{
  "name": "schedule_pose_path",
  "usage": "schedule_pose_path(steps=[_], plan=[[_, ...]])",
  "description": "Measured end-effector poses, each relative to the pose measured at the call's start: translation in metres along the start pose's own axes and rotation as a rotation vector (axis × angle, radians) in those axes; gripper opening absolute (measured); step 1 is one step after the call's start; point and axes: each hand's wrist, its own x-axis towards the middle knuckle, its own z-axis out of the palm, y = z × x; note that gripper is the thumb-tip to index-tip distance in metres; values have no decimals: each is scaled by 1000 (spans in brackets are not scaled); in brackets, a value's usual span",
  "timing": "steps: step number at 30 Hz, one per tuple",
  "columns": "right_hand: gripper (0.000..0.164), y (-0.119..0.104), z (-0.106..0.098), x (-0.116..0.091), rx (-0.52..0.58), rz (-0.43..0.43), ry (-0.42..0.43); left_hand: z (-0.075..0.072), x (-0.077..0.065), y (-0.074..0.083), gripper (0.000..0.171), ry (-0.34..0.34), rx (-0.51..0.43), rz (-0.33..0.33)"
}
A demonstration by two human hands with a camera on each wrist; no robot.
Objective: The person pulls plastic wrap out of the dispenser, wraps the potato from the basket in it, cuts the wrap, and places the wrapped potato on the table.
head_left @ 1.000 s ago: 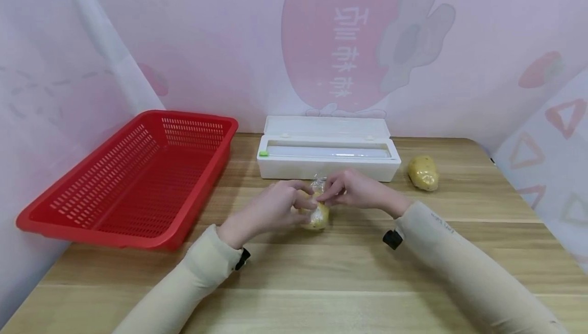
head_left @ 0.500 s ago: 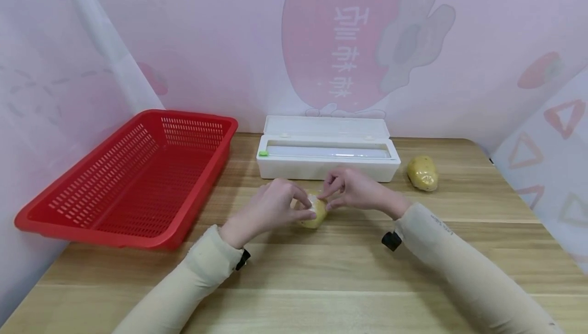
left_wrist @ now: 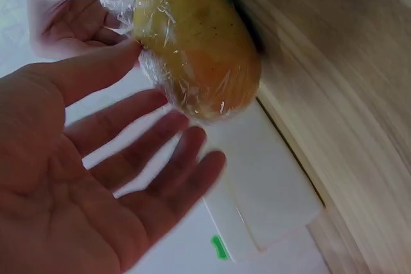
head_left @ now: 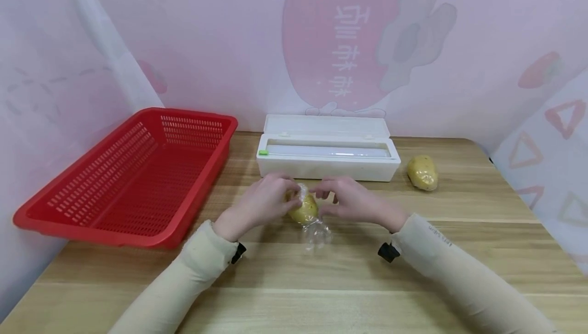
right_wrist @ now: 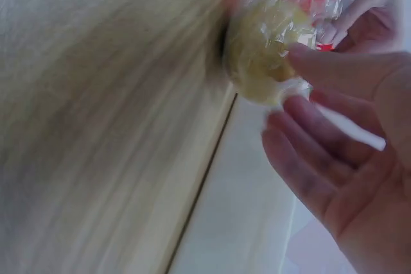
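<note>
A potato [head_left: 304, 210] in clear plastic wrap lies in front of the white box, tilted, between the two hands. Loose wrap [head_left: 317, 234] spreads from its near end onto the table. My left hand [head_left: 266, 201] holds the potato's left side between thumb and index finger. In the left wrist view, the other fingers [left_wrist: 192, 152] are spread out below the potato [left_wrist: 199, 36]. My right hand [head_left: 351, 198] is at the right of the potato, its fingers relaxed and apart. In the right wrist view, its thumb [right_wrist: 321, 62] overlaps the potato's edge; contact is unclear.
Behind the hands stands a white cling film box [head_left: 328, 168], lid up, with a roll inside and a green slider [head_left: 263, 153]. Another wrapped potato [head_left: 422, 172] lies to the right. A red basket [head_left: 179, 227] stands at the left on the wooden table [head_left: 321, 303].
The potato has turned and shifted slightly left, so its loose wrap now points toward the near edge. My left hand has moved left with it; the right hand's fingers have loosened.
</note>
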Motion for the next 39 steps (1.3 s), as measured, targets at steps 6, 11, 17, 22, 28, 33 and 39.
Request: schedule_pose_path(steps=[6, 11, 17, 22, 28, 33, 39], plan=[[44, 6, 5, 7, 46, 91, 92, -3, 3, -7, 28, -47, -48, 42], [39, 13, 12, 16, 98, 121, 113, -4, 3, -11, 29, -50, -67, 54], [25, 17, 18, 23, 165, 162, 109, -3, 4, -12, 31, -56, -78, 29], [19, 14, 17, 24, 151, 162, 119, -3, 4, -15, 32, -78, -105, 30], [27, 9, 17, 20, 111, 143, 87, -3, -2, -18, 38, -73, -92, 76], [39, 3, 15, 9, 84, 82, 81, -6, -18, -16, 40, -20, -92, 114], [40, -1, 7, -11, 16, -52, 115, -8, -30, -15, 25, 25, -78, 218]])
